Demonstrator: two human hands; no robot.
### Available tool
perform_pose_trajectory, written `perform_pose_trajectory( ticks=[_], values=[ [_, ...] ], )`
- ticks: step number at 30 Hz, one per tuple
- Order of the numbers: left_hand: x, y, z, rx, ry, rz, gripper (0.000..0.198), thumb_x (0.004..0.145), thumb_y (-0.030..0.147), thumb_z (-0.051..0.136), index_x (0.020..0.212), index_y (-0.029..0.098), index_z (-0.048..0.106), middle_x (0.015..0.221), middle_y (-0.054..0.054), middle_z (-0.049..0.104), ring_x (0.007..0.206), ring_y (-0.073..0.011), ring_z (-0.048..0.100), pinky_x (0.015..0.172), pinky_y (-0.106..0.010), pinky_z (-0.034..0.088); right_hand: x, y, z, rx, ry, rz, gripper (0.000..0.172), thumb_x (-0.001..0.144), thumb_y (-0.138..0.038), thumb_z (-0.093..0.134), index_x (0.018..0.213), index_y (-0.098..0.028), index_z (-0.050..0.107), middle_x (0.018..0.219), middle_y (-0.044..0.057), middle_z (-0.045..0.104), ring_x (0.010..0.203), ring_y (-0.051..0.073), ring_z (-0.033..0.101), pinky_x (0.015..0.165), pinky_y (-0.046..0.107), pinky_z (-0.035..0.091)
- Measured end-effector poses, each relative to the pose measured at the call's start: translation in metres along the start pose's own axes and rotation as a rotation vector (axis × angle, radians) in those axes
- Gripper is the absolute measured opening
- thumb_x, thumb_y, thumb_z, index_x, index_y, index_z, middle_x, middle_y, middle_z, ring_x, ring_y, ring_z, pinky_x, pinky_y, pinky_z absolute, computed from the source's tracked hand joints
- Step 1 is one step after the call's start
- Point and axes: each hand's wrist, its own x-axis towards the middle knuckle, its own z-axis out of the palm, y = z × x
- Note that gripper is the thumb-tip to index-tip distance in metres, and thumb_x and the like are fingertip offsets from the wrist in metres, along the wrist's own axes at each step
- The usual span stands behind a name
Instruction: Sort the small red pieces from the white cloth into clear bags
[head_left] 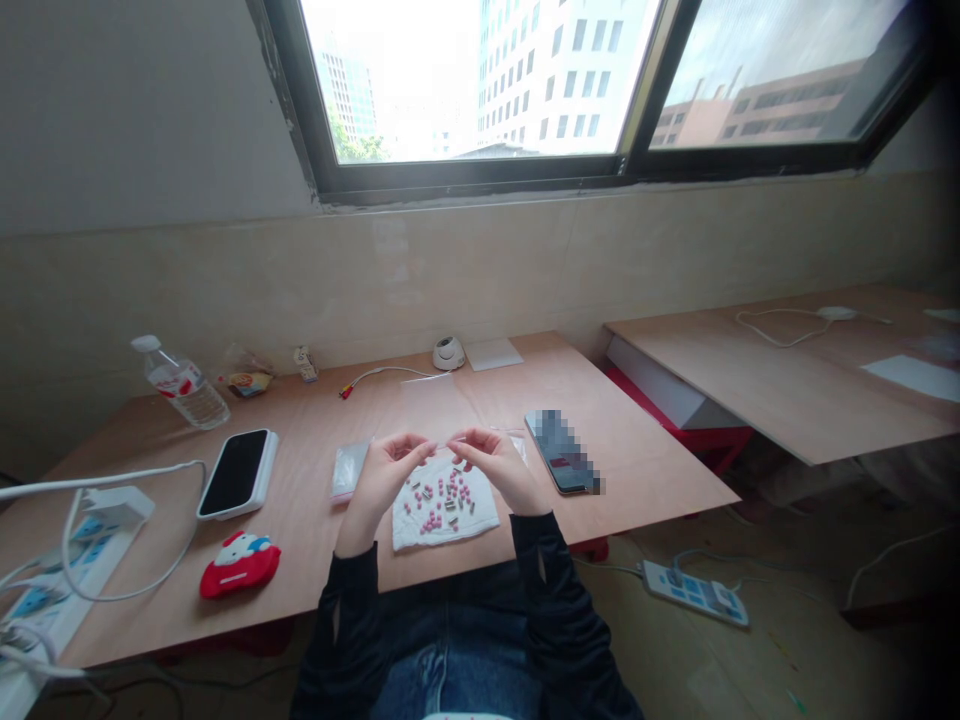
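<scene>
My left hand [388,470] and my right hand [495,462] are raised over a white cloth [409,530], fingertips close together. Thumb and forefinger are pinched on each hand. Whatever sits between them is too small to make out. Small pink beads [431,521] lie scattered on the cloth, mixed with several dark greenish tube-shaped pieces [452,505]. Beside my left wrist is a clear plastic bag [346,472] with whitish contents. Another clear bag [519,443] is partly hidden behind my right hand.
A phone [559,450] lies to the right and a white-cased device [238,474] to the left. Near the left edge are a red pouch [240,565], a power strip [82,570] with cables and a water bottle [184,385]. A dome camera [448,353] sits at the back.
</scene>
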Motion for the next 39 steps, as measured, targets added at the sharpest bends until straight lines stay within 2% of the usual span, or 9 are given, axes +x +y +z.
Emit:
perform_pose_trajectory(
  ticks=[5,11,28,39],
  values=[
    [0.001,-0.002,0.001,0.001,-0.034,-0.007,0.023,0.069,0.035,0.07,0.073,0.013,0.066,0.065,-0.001,0.062,0.059,-0.0117,0.056,0.054,-0.02,0.041,0.001,0.001,0.001,0.044,0.063,0.011,0.023,0.071,-0.038,0.068,0.079,-0.017,0.066,0.069,0.0,0.06,0.067,0.013,0.056,0.062,0.026,0.04],
    [0.001,-0.004,0.001,0.001,-0.004,0.018,0.022,0.068,0.034,0.071,0.072,0.013,0.065,0.063,-0.001,0.06,0.059,-0.0115,0.055,0.053,-0.02,0.04,0.003,0.001,0.005,0.075,0.095,0.007,0.023,0.067,-0.038,0.071,0.076,-0.017,0.065,0.068,0.0,0.061,0.066,0.013,0.056,0.062,0.026,0.04],
    [-0.004,0.007,0.003,0.068,0.051,0.038,0.023,0.067,0.036,0.069,0.066,0.013,0.066,0.062,-0.001,0.063,0.06,-0.0137,0.056,0.054,-0.022,0.04,0.0,-0.003,0.006,0.027,0.078,0.005,0.028,0.065,-0.043,0.071,0.075,-0.018,0.064,0.068,0.001,0.06,0.068,0.014,0.056,0.065,0.028,0.042],
    [-0.002,0.002,0.004,0.089,-0.005,0.038,0.022,0.072,0.036,0.065,0.072,0.013,0.066,0.066,-0.001,0.062,0.063,-0.0136,0.057,0.055,-0.022,0.042,-0.001,-0.003,0.004,0.002,0.043,0.007,0.025,0.068,-0.039,0.07,0.077,-0.016,0.068,0.072,0.002,0.063,0.068,0.014,0.055,0.065,0.028,0.041]
  ],
)
